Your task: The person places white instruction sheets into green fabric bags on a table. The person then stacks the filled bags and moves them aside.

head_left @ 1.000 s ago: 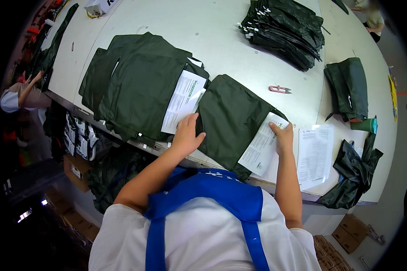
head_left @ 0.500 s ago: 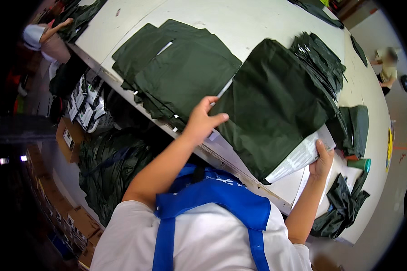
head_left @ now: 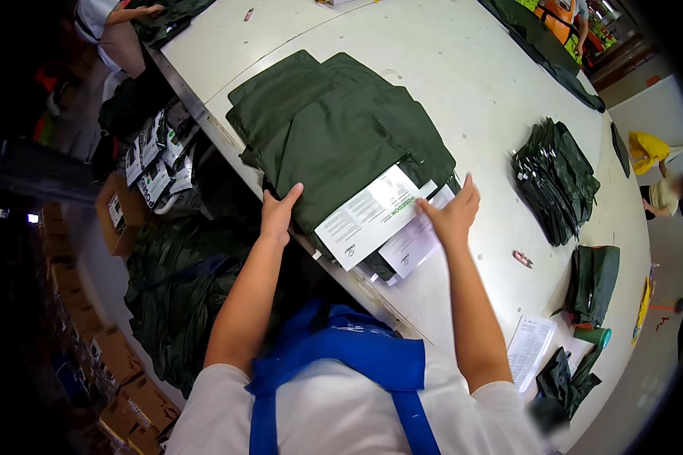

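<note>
Folded dark green garments (head_left: 341,136), thin and smooth, lie stacked at the near edge of the table. On their near corner rests a white printed card (head_left: 368,216), with a second, paler card (head_left: 413,239) partly under it. My left hand (head_left: 278,216) is at the stack's near left edge, thumb and fingers apart. My right hand (head_left: 454,216) is at the stack's right corner, its thumb by the card's end and its fingers stretched out. Neither hand visibly grips anything.
A second dark green pile (head_left: 555,182) stands at the right on the white table (head_left: 478,91). Near it are a small pink tool (head_left: 522,258), a folded green piece (head_left: 592,284) and a printed sheet (head_left: 531,349). Below left are a carton (head_left: 120,212) and heaped dark fabric (head_left: 190,296). Other people stand around.
The dark green garment and white printed card I held at the right have moved left onto the stack. Both hands have let go, and the right hand has shifted left and up.
</note>
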The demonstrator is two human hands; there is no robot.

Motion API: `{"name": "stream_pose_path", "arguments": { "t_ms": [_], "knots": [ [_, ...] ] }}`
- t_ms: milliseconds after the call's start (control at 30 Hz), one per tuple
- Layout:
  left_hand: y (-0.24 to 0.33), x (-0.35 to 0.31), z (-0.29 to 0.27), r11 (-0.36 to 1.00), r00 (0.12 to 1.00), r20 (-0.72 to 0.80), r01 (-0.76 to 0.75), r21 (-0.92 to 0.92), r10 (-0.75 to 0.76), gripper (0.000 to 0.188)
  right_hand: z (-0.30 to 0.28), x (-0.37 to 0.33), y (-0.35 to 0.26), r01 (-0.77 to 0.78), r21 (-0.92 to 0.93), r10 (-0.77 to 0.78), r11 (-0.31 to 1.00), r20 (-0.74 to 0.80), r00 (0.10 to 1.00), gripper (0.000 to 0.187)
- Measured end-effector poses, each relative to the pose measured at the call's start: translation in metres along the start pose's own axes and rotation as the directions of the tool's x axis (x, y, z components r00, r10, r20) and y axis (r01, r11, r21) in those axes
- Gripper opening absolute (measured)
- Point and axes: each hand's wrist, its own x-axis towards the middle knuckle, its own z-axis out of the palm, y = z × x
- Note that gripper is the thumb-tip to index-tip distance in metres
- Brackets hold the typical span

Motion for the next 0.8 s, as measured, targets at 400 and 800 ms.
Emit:
{"name": "stream_pose_path", "arguments": {
  "t_ms": [400, 800],
  "knots": [
    [0.014, 0.119, 0.069, 0.685, 0.925, 0.247, -0.379, 0.623, 0.287, 0.102, 0.048, 0.081, 0.079, -0.371, 0.194, 0.241, 0.908, 0.482, 0.843, 0.084],
    [0.024, 0.052, 0.217, 0.174, 0.634, 0.675, -0.764, 0.621, 0.378, 0.050, -0.038, 0.018, 0.118, -0.793, 0.548, 0.536, 0.265, 0.600, 0.594, 0.047]
  ]
}}
